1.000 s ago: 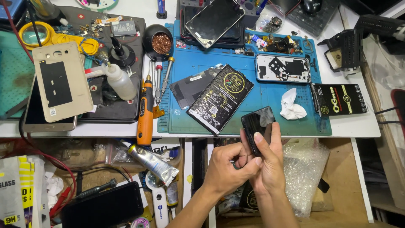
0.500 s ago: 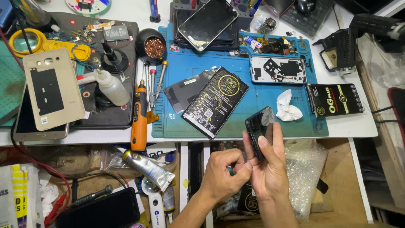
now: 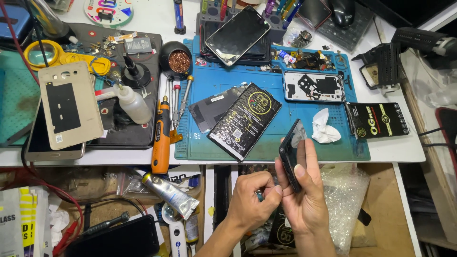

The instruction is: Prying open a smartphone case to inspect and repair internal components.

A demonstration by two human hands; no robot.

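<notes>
At the left edge of the desk a beige phone back cover [image 3: 70, 112] lies over a gold-rimmed phone [image 3: 53, 151], with a yellow magnifier [image 3: 43, 54] behind them toward the far left corner. Next comes a black work pad [image 3: 143, 57] carrying a clear squeeze bottle [image 3: 133, 104], and just beside it an orange-handled rotary tool [image 3: 162, 140] whose end overhangs the front edge. A blue repair mat [image 3: 223, 143] fills the middle of the desk; on it rest a black flat package with a gold ring [image 3: 245, 121], a smartphone with a dark screen [image 3: 238, 34] near the far edge, a white phone frame [image 3: 314, 86] and a crumpled white wipe [image 3: 324, 127]. In front of the desk's front edge, past the mat's near right part, the left hand [image 3: 252, 200] is curled into a loose fist, thumb and forefinger pressed together on something small and bluish that is too hidden to name. Touching it, the right hand [image 3: 307, 195] grips a dark phone [image 3: 291, 153] tilted on edge, thumb along the near side, fingers wrapped behind. Toward the right edge lies a black packet with gold print [image 3: 378, 120].
</notes>
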